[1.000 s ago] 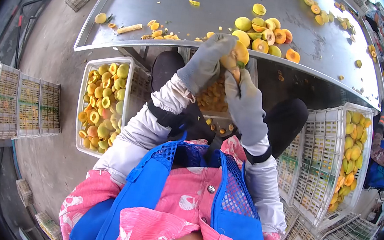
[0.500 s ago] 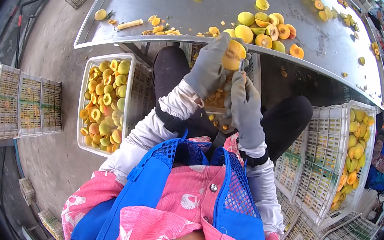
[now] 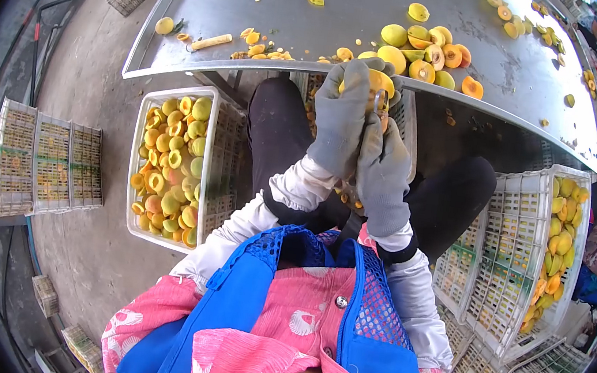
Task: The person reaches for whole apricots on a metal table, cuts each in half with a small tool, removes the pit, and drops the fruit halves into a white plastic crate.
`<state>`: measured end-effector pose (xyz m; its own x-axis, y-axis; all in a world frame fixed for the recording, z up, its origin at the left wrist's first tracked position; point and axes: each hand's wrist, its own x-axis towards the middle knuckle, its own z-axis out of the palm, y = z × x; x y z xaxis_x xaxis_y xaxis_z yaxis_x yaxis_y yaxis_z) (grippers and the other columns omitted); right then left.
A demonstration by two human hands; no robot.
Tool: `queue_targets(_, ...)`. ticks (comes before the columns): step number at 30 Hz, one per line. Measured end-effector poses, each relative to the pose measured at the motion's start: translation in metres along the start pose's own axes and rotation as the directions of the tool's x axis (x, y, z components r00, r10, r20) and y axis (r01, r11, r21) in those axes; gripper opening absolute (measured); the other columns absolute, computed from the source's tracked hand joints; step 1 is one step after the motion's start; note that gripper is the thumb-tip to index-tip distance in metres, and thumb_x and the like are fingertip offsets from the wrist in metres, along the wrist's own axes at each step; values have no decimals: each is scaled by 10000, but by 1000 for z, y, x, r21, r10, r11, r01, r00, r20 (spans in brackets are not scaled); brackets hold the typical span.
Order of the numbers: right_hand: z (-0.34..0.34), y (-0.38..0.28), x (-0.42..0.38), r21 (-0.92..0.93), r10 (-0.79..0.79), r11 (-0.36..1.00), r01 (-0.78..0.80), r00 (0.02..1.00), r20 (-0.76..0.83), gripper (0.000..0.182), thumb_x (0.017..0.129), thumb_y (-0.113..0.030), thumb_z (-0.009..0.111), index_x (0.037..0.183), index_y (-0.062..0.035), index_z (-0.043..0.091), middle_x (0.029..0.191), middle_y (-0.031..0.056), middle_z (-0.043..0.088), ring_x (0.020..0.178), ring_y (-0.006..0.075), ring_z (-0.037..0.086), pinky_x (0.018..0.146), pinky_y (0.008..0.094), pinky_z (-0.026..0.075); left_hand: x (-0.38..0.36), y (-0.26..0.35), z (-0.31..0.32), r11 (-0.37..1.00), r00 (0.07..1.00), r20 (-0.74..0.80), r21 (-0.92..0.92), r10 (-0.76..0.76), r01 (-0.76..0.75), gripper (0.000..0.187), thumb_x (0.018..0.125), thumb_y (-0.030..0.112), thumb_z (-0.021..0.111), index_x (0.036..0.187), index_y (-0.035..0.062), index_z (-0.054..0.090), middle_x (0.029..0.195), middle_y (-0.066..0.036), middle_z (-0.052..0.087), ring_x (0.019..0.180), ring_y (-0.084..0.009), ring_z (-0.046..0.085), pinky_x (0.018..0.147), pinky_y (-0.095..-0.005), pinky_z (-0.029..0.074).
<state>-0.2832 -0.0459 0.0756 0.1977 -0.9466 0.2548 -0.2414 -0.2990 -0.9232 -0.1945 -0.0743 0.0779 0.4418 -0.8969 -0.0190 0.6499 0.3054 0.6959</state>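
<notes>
Wearing a grey glove, my left hand (image 3: 339, 117) is closed around a yellow peach half (image 3: 379, 82) just in front of the table edge. My right hand (image 3: 383, 170), also gloved, grips a small metal pitting tool (image 3: 381, 104) whose tip meets the cut face of the peach. My fingers cover part of the tool and its handle. Beyond my hands, a pile of whole and halved peaches (image 3: 422, 70) lies on the metal table (image 3: 317, 26). Below them, a crate between my knees is mostly hidden by my hands and arms.
A white crate of peach halves (image 3: 172, 165) stands on the floor to my left. Another filled crate (image 3: 555, 245) tops a stack at my right. Stacked crates (image 3: 49, 162) stand farther left. A wooden stick (image 3: 210, 42) and fruit scraps lie near the table edge.
The pitting tool has moved into the peach's cut face, and my left hand has turned and come closer to my right hand. The whole view has shifted slightly.
</notes>
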Motion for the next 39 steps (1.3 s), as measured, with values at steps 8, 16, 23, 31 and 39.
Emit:
queue_targets(8,5,-11,3,126,-12,992,11,1000,13,228,1000,-209,503,962,11,552,719,215,591,684,428,595,594,394,469,-13,22,14,961,979,100,197,179,-195,253,1016,202,491,1135,-7,569,1127,-101,635,978,-161,623,862,-285,513)
queue_targets(16,6,4,5,60,36,997,-46,986,164,296,1000,-291,515,961,2,539,682,171,592,594,343,597,562,368,457,0,46,-8,982,942,278,68,-189,177,373,1027,264,461,1260,-15,547,1120,-101,641,952,-159,620,865,-294,508)
queue_targets(23,-12,-46,11,231,600,620,-750,643,477,293,1011,-364,471,998,-88,567,621,-21,493,460,66,441,396,228,367,-9,29,-6,948,990,132,305,53,-91,352,1025,266,469,1231,-1,569,1071,-79,643,917,-130,597,827,-265,493)
queue_targets(31,-10,-35,11,303,447,658,-689,681,580,428,991,-492,430,840,-95,478,543,-33,394,383,70,343,350,256,309,2,46,-2,914,991,57,396,-121,89,349,993,312,520,1062,-16,616,901,-119,673,750,-164,634,680,-291,543)
queue_targets(39,-22,-44,21,141,515,282,-949,274,812,480,967,-603,396,822,-147,423,553,-73,278,403,48,245,367,223,211,4,40,-10,921,975,-13,327,-220,212,345,990,295,532,910,-20,647,755,-109,661,603,-146,618,571,-257,536)
